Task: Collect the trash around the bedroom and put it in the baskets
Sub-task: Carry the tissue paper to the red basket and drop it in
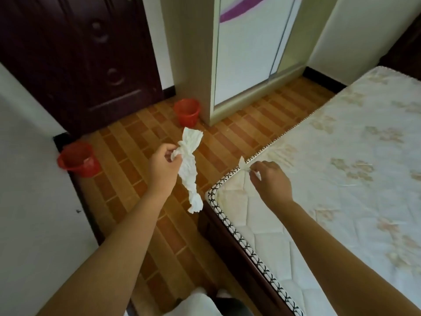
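Observation:
My left hand (163, 166) is shut on a long crumpled white tissue (190, 176) that hangs over the tiled floor. Over the mattress corner, my right hand (271, 180) pinches a small white scrap of tissue (243, 164) between its fingertips. Two red plastic baskets stand on the floor: one (186, 111) by the wardrobe corner ahead, the other (78, 159) against the wall at the left.
The mattress (341, 179) with a flower pattern fills the right side, on a dark wooden frame. A dark door (79, 60) stands at the back left, a sliding-door wardrobe (248, 53) behind the far basket. Brown tiled floor (136, 137) lies between bed and wall.

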{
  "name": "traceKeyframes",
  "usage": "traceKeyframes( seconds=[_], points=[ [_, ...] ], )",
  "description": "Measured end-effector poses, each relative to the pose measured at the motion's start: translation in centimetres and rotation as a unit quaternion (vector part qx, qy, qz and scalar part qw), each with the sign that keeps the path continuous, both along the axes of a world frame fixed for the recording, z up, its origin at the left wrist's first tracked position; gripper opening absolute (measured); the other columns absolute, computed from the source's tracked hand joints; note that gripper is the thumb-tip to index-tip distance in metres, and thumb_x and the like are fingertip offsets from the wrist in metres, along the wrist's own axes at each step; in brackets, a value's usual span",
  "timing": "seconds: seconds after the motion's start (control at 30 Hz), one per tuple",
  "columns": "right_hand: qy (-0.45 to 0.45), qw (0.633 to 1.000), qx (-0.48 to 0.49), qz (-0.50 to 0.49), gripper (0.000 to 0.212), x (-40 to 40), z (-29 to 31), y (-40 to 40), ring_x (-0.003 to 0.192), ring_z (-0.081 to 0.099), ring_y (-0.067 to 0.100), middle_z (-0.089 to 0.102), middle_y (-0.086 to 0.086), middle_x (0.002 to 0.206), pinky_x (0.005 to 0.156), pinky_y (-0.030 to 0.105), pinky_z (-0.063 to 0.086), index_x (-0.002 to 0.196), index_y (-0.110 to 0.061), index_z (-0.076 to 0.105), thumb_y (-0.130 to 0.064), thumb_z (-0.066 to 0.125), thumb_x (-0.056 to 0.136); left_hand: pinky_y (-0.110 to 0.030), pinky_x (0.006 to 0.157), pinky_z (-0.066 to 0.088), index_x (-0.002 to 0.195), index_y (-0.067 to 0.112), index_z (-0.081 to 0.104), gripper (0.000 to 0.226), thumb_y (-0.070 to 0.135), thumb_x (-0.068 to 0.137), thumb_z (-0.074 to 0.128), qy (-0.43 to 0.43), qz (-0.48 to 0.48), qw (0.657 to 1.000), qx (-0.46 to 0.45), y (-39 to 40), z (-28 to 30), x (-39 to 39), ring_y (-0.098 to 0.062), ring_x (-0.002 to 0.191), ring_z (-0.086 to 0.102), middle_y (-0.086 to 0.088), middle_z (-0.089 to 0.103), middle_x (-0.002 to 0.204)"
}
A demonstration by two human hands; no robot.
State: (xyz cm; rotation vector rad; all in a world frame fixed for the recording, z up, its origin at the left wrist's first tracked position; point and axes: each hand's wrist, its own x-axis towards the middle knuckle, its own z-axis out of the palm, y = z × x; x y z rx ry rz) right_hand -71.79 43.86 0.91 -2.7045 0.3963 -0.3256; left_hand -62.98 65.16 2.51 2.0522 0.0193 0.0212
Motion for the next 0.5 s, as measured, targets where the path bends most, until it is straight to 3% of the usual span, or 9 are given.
traceKeyframes(
  seconds=[0.3,0.43,0.5],
  points=[
    [-0.01,0.996,-0.003,0.093,0.018,5.3,-1.8,1.7,0.097,0.057,0.03,0.068,0.011,0.095,0.064,0.027,0.037,0.102,-0.008,0.065,-0.015,0.056,0.087,-0.017,0.071,0.045,0.114,0.013,0.058,0.025,0.015,0.089,0.059,0.01,0.104,0.994,0.026,2.9,-1.4,2.1,-0.011,0.093,0.056,-0.003,0.063,0.113],
    [0.02,0.993,-0.009,0.115,0.02,8.5,-2.8,3.0,0.09,0.057,0.029,0.067,0.012,0.09,0.063,0.033,0.046,0.097,-0.007,0.064,-0.022,0.055,0.088,-0.011,0.065,0.042,0.116,0.014,0.058,0.026,0.019,0.09,0.058,0.014,0.125,0.991,0.044,4.9,-2.2,4.6,-0.01,0.093,0.055,-0.005,0.064,0.117],
    [0.019,0.992,-0.006,0.123,0.018,10.2,-3.2,4.1,0.089,0.057,0.029,0.067,0.012,0.089,0.062,0.031,0.044,0.097,-0.006,0.065,-0.019,0.057,0.087,-0.012,0.066,0.042,0.115,0.016,0.058,0.026,0.02,0.09,0.058,0.016,0.128,0.99,0.05,6.0,-2.6,6.5,-0.01,0.092,0.056,-0.004,0.064,0.116]
  ],
)
